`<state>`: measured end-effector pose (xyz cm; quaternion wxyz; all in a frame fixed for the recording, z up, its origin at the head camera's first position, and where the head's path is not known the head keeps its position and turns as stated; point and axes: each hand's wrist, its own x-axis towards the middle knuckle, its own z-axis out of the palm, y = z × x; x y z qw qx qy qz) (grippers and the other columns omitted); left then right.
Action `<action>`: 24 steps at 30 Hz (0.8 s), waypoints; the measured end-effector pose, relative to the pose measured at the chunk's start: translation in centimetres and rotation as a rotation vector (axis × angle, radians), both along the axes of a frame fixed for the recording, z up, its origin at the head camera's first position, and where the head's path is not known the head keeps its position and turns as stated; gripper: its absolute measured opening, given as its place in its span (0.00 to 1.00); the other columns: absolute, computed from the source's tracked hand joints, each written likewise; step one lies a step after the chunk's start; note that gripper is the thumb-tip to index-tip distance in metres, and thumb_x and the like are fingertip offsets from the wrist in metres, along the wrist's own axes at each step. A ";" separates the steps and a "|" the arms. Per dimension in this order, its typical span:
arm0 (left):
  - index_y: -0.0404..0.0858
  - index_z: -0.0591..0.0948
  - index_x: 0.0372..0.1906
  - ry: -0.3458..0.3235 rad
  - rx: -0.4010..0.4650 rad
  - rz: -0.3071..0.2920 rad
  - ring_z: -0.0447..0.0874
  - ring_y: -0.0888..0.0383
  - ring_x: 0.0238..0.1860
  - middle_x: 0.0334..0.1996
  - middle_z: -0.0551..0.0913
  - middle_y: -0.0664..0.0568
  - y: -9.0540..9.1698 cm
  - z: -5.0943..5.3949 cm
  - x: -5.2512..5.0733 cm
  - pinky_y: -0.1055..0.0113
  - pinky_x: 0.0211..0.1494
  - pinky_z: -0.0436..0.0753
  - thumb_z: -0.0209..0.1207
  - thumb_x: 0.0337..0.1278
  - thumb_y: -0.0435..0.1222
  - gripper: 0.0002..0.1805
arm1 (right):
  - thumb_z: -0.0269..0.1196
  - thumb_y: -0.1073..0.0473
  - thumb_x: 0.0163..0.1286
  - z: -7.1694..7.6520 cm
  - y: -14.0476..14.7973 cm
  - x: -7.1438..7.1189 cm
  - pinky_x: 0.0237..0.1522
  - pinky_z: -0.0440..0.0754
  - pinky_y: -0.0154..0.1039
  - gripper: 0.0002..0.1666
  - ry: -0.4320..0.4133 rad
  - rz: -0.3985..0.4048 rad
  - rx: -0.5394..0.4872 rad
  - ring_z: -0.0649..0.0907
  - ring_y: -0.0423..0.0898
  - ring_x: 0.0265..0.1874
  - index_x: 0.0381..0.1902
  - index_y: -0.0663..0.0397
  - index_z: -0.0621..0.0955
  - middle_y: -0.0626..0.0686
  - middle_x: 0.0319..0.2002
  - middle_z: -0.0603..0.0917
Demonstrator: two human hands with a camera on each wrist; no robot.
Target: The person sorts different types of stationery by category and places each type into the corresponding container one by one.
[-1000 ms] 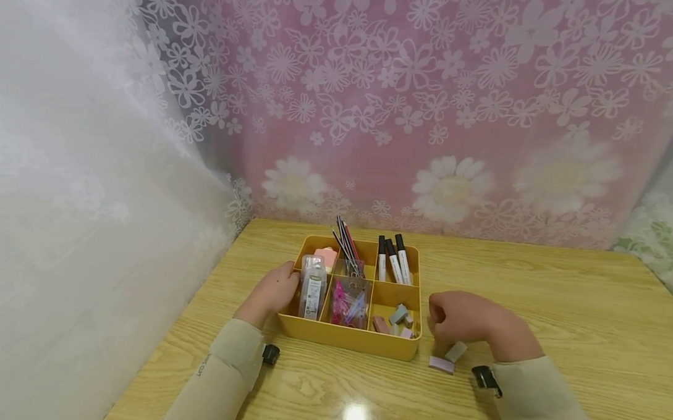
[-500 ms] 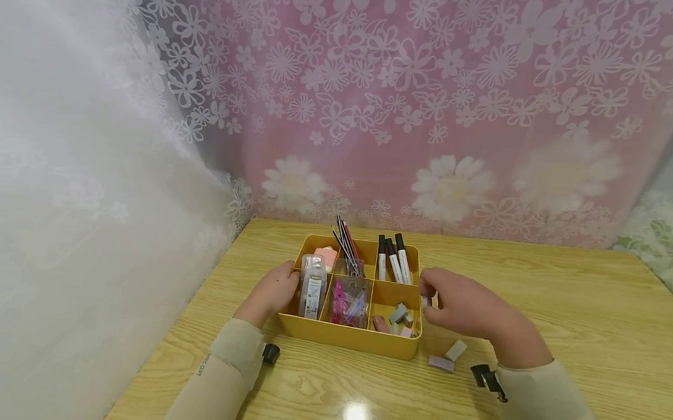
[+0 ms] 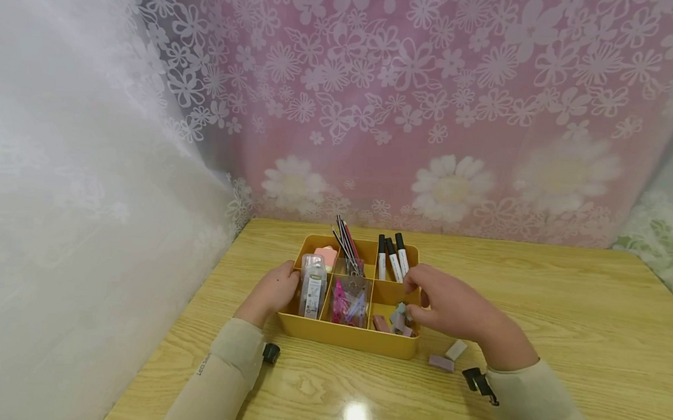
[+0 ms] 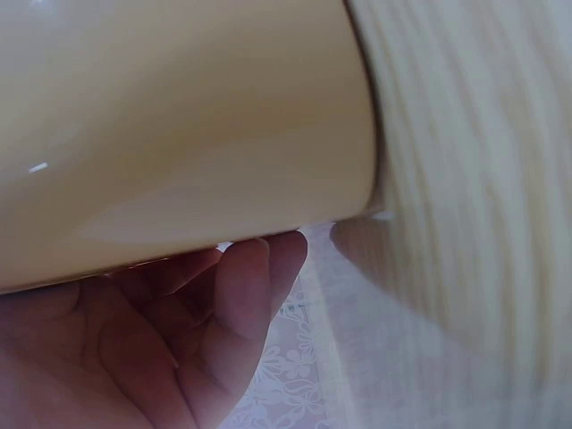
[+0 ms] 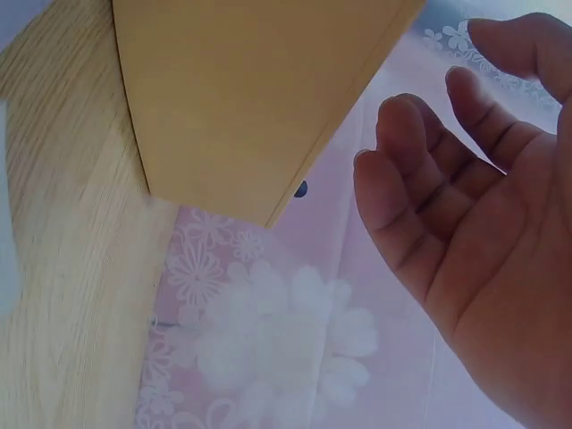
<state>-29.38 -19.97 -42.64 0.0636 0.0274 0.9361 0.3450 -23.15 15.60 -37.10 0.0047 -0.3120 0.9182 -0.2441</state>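
In the head view, a yellow divided organizer box [image 3: 348, 341] stands on the wooden table. My left hand [image 3: 275, 288] rests against its left wall; in the left wrist view its fingers [image 4: 241, 290] touch that side, loosely bent. My right hand [image 3: 450, 306] is over the front right compartment. The right wrist view shows its fingers [image 5: 384, 192] spread apart, holding nothing. Below it, several small eraser-like blocks [image 3: 381, 323] lie in that compartment, partly covered by the fingers. On the table outside, a lavender block [image 3: 441, 362] and a whitish block [image 3: 456, 350] lie side by side.
Other compartments hold black-capped markers [image 3: 393, 257], pencils [image 3: 346, 244], a clear container [image 3: 313, 289], a pink item [image 3: 326, 257] and a transparent case with pink and purple pieces [image 3: 350, 303]. A floral curtain [image 3: 429, 114] hangs behind the table [image 3: 561, 304].
My right hand has moved up from the table beside the box with a pale block, then left over the front right compartment, and has let the block go there. The left hand stays put.
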 end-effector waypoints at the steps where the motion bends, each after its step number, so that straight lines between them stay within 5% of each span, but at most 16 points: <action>1: 0.36 0.71 0.68 0.005 -0.005 -0.004 0.75 0.45 0.63 0.59 0.79 0.43 0.0 0.0 0.0 0.44 0.67 0.71 0.38 0.80 0.44 0.24 | 0.66 0.59 0.69 0.0 0.1 0.0 0.34 0.77 0.39 0.11 0.002 -0.004 0.004 0.77 0.44 0.32 0.44 0.44 0.75 0.43 0.40 0.76; 12: 0.37 0.70 0.70 -0.002 0.006 0.000 0.73 0.45 0.65 0.62 0.78 0.43 -0.1 -0.1 0.0 0.43 0.68 0.70 0.38 0.80 0.45 0.25 | 0.65 0.58 0.68 0.3 1.8 -0.1 0.33 0.71 0.42 0.09 -0.039 -0.067 0.108 0.70 0.41 0.26 0.37 0.49 0.74 0.46 0.33 0.74; 24: 0.36 0.70 0.70 0.002 0.008 -0.003 0.73 0.44 0.65 0.61 0.78 0.43 0.0 0.0 0.1 0.43 0.68 0.70 0.38 0.80 0.45 0.25 | 0.69 0.55 0.63 -0.9 3.7 -0.4 0.29 0.67 0.42 0.13 -0.300 -0.144 0.198 0.70 0.44 0.25 0.35 0.50 0.74 0.47 0.27 0.73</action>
